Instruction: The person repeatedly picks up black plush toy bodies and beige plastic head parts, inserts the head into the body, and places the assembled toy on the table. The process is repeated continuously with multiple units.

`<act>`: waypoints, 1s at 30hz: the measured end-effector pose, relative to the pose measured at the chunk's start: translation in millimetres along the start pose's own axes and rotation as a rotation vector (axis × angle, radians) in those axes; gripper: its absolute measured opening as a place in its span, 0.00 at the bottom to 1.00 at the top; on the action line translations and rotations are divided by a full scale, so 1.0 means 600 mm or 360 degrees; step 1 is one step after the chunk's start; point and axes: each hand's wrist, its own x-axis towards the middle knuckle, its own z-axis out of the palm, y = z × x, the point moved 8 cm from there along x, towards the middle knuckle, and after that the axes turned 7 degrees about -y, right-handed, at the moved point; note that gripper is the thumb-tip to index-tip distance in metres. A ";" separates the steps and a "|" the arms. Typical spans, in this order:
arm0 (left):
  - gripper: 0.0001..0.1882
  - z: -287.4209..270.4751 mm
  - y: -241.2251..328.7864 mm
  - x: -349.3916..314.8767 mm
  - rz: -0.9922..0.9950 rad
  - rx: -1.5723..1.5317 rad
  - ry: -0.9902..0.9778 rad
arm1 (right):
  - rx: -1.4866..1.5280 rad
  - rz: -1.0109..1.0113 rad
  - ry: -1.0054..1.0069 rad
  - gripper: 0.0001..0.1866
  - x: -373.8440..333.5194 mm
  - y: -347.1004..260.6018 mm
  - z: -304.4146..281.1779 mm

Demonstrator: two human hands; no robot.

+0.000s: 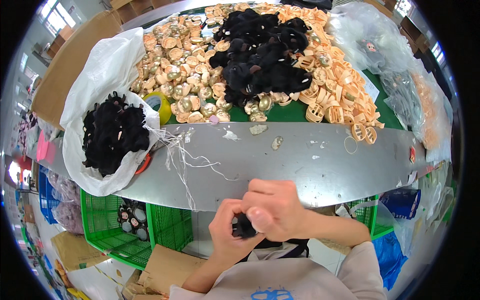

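Close to my body, in front of the table's near edge, my left hand (225,226) is closed around a small black plush piece (244,227). My right hand (275,210) presses onto the same piece from above, its fingers curled and its thumb pointing toward me. Most of the piece is hidden by my fingers. On the far side of the table lies a heap of black plush pieces (270,60). More black plush pieces (115,132) fill a white sack (100,65) at the left.
Gold and peach plastic shells (172,72) and peach plastic frames (345,90) cover the back of the metal table (300,165). Yellow tape (161,107) and loose white strings (182,155) lie beside the sack. Green crates (170,227) stand below; clear plastic bags (395,65) are at right.
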 end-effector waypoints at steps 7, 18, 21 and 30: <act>0.29 -0.004 0.019 -0.011 0.0218 0.0089 0.0196 | 0.0401 0.0000 0.0163 0.19 -0.002 0.020 0.013; 0.14 -0.037 -0.096 -0.011 -0.0387 -0.0296 0.0454 | 0.0608 0.0552 0.0148 0.18 -0.049 0.073 0.041; 0.06 -0.024 -0.088 -0.015 -0.0433 -0.0469 0.0239 | 0.0210 0.0217 0.0168 0.20 -0.067 0.066 0.047; 0.14 0.037 -0.090 -0.031 -0.0240 -0.0868 -0.0058 | -0.0222 0.0200 0.0605 0.25 -0.140 0.070 0.025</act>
